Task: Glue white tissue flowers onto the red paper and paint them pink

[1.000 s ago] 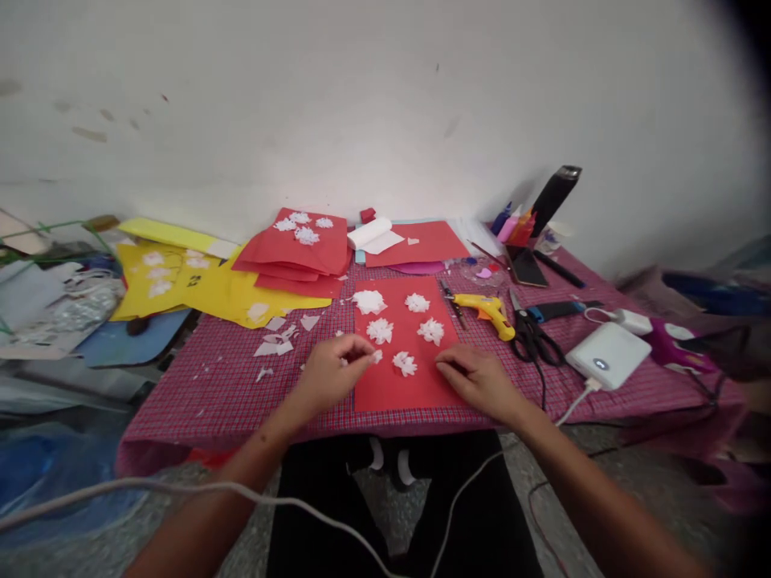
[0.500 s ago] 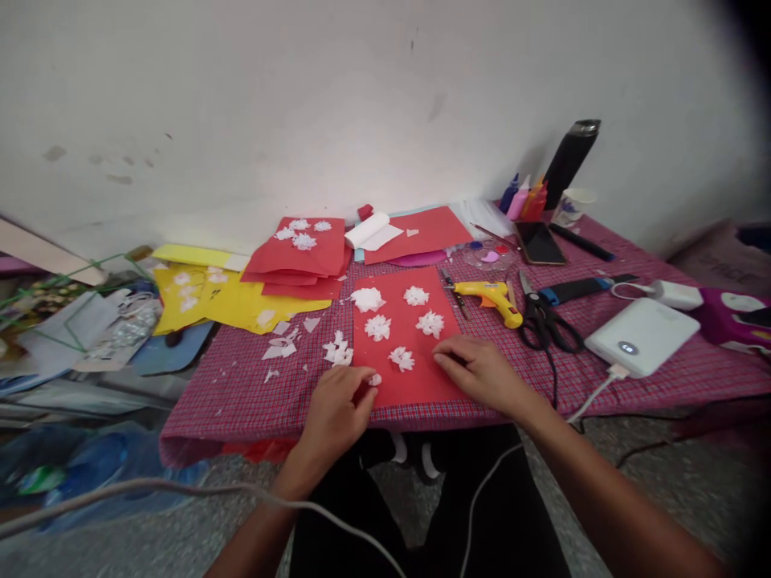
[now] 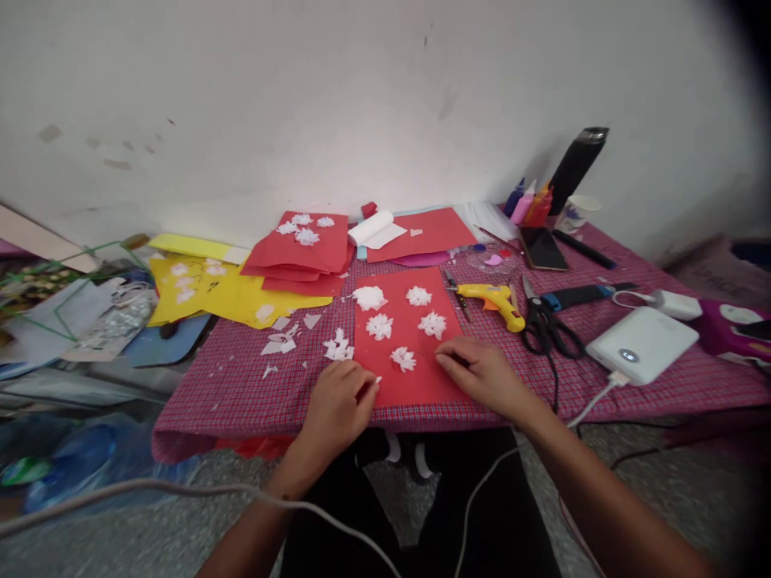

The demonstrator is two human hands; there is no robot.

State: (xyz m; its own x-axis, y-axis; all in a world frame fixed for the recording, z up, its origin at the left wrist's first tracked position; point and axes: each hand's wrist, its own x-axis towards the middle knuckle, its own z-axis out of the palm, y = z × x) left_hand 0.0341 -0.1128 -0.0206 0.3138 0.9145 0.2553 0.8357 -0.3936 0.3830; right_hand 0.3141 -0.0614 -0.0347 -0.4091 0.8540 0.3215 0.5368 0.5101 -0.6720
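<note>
A red sheet (image 3: 415,385) lies at the table's front edge, bearing several white paper flowers, one of them (image 3: 403,359) near its middle. At the sheet's left edge, my left hand (image 3: 342,401) pinches a small white paper piece (image 3: 378,380) between thumb and fingertips. My right hand (image 3: 479,371) rests on the sheet's right edge, thumb and fingers closed together; whatever they hold, if anything, is too small to name. Loose white petals (image 3: 338,345) lie just beyond my left hand.
Right of the sheet are a yellow glue gun (image 3: 491,295), black scissors (image 3: 545,321) and a white power bank (image 3: 642,341) with cables. Red sheets (image 3: 301,257) and yellow paper (image 3: 241,301) lie at the back left. A black bottle (image 3: 577,167) leans by the wall.
The white piece in my left fingertips shows less than before. The view has shifted slightly; both hands keep almost the same place.
</note>
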